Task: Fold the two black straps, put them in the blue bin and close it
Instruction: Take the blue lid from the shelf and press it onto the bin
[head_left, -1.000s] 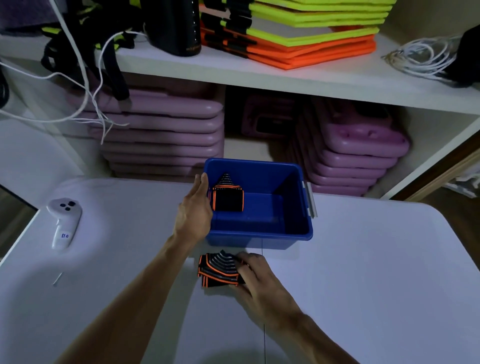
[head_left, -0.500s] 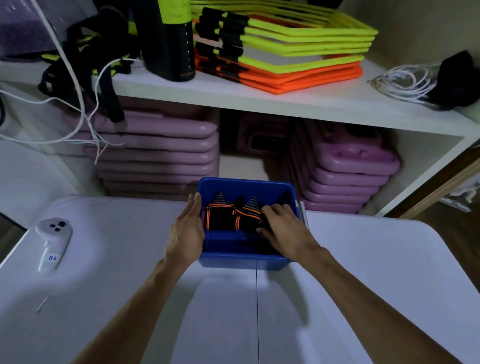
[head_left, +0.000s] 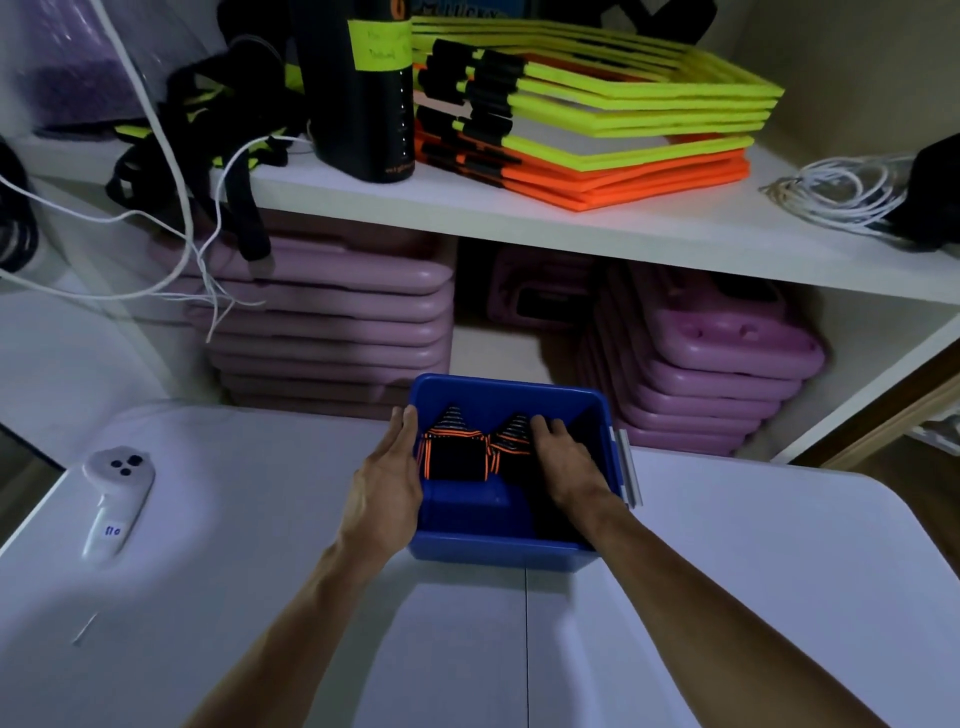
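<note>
Both folded black straps sit inside the blue bin (head_left: 506, 545), side by side against its far wall: the left strap (head_left: 451, 453) lies in plain view with its orange edging showing, and the right strap (head_left: 511, 439) touches it, partly covered by the right hand (head_left: 563, 457). That hand reaches down into the bin with its fingers laid over the bundle; whether they pinch it or merely press on it cannot be told from here. The left hand (head_left: 387, 483) rests flat and relaxed along the outside of the bin's left wall, fingers straight up to the rim, holding nothing and steadying the bin on the white bench (head_left: 260, 519). To finish this placing step well, the right hand should probably press the second strap down snug beside the first so the folds do not spring open, then let go gently and lift straight up without dragging the fabric along. The left hand does best to brace the wall meanwhile so the bin does not slide. Closing remains: no lid is clearly visible, though a grey piece (head_left: 627, 467) stands at the bin's right rim.
</note>
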